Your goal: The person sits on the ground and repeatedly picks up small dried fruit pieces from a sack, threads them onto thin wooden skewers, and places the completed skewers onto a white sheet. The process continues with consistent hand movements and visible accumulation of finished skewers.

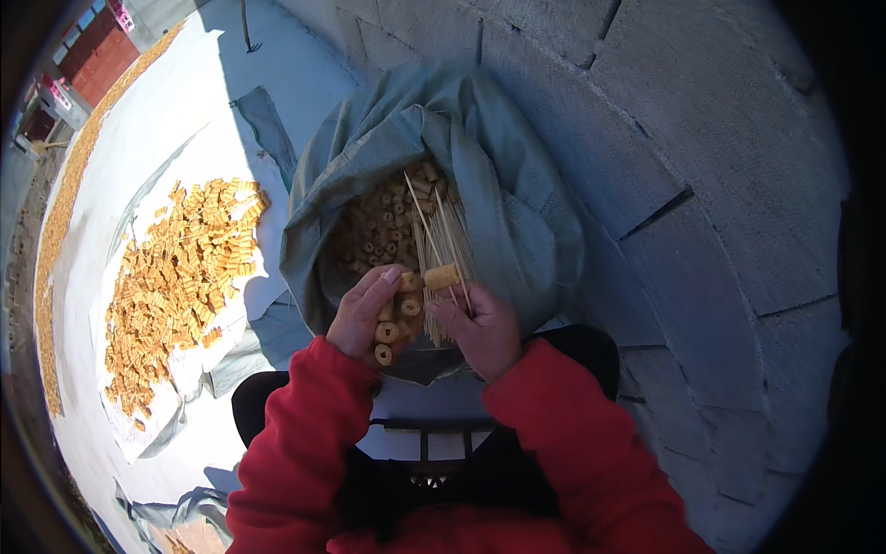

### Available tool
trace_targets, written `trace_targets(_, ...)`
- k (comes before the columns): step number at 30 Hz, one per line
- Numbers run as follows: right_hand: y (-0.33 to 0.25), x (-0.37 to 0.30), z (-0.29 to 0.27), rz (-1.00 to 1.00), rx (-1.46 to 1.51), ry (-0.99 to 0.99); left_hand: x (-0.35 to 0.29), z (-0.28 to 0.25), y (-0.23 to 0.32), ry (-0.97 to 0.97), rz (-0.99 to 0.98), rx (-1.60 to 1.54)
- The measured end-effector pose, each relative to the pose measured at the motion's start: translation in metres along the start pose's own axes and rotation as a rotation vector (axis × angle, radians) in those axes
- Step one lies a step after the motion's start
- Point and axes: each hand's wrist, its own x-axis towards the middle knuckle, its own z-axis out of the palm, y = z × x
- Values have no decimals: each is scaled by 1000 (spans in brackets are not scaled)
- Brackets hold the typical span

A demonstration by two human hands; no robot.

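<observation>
My left hand (pixel 362 312) is closed around several short, hollow tan tube pieces (pixel 387 331), whose round holes show. My right hand (pixel 486 334) pinches a thin wooden stick (pixel 464 294) beside a thicker tan tube piece (pixel 442 276); whether the stick runs through that piece I cannot tell. Both hands meet over the mouth of a large grey-green woven sack (pixel 517 203). Inside it lie many more tube pieces (pixel 388 218), and a bundle of long thin sticks (pixel 447 231) rests on them at the right.
On the left, a sunlit heap of tan pieces (pixel 185 286) is spread on a pale sheet. A block wall (pixel 683 185) rises close on the right. A dark metal frame (pixel 434 427) stands between my knees. A long tan strip of material (pixel 78 166) lines the far left.
</observation>
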Motion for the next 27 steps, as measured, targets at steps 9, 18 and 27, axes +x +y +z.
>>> trace_targets(9,14,-79,30,-5,142,-105,-98,-6,-77,-157,-171,-315)
trace_targets(18,16,-131,42,-23,-60,-22,-143,-5,-106,-124,-242,-404)
trace_targets(27,18,-144,53,74,162,132,-157,-8,-116,-125,-119,-238)
